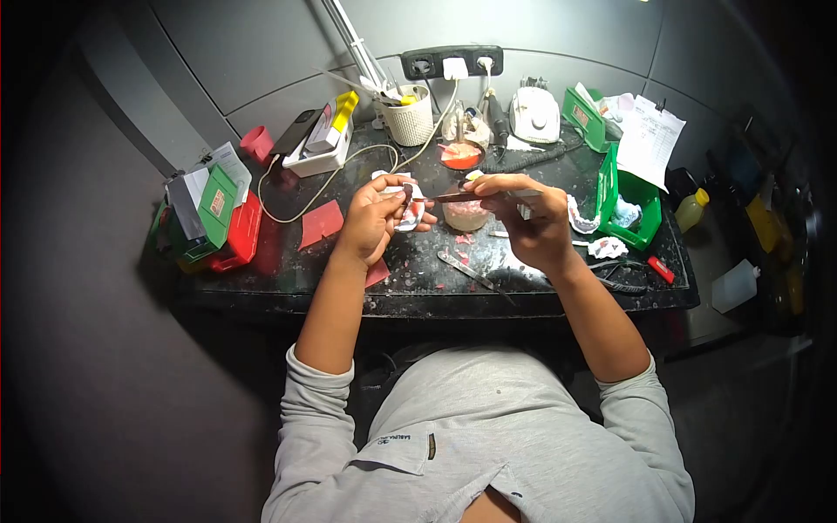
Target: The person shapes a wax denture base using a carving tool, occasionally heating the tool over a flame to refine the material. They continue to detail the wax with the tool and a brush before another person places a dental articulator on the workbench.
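My left hand (368, 220) is closed around a white plaster dental model (406, 225) with red-pink wax on it. Its fingers partly cover the model. Opposite it, my right hand (539, 220) grips a thin wax knife (446, 199), whose tip points left and reaches the model; whether it touches cannot be made out. Behind the knife stands a round jar (466, 218) with pink material in it. A metal spatula (467, 270) lies on the black worktop (401, 305) below the hands, among small pink scraps.
Pink wax sheets (322, 223) lie at the left, near a red bin (245, 231). A green bin (645, 227), plaster pieces (608, 248) and a red object (661, 269) are at the right. Behind are a pen cup (408, 120), an orange bowl (461, 157), a white device (534, 116) and a cable (327, 193).
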Demonstrator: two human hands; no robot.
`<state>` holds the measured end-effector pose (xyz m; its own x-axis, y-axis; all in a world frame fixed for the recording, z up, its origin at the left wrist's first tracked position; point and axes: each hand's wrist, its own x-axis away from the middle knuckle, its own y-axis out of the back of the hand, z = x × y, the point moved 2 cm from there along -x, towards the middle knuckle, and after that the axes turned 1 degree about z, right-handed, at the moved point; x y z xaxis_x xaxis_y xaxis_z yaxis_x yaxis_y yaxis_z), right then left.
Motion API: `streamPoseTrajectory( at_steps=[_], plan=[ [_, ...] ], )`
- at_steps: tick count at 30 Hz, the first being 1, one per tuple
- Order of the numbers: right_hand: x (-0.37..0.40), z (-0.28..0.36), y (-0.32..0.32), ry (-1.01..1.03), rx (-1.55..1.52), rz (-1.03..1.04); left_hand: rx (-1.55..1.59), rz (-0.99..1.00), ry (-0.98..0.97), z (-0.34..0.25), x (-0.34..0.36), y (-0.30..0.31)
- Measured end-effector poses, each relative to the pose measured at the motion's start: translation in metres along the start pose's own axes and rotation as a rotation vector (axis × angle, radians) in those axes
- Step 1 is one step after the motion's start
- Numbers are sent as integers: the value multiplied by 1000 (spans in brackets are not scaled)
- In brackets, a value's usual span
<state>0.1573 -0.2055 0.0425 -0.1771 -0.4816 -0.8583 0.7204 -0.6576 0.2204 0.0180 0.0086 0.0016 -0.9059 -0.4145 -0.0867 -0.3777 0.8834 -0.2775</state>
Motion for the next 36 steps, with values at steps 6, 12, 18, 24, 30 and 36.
streamPoseTrajectory(
  at_steps=[6,12,18,24,30,36],
  plan=[
    [0,3,0,-7,11,27,-3,-3,8,0,2,-1],
    [0,2,1,21,22,12,-1,-9,12,0,2,-1],
    [0,2,1,8,9,26,-12,1,5,0,2,-1],
    [1,2,1,-6,12,28,6,-7,5,1,1,0],
    [0,2,1,28,23,21,12,-16,18,-1,2,-2],
    [-1,3,0,25,42,38,11,-3,2,1,1,0]
  ],
)
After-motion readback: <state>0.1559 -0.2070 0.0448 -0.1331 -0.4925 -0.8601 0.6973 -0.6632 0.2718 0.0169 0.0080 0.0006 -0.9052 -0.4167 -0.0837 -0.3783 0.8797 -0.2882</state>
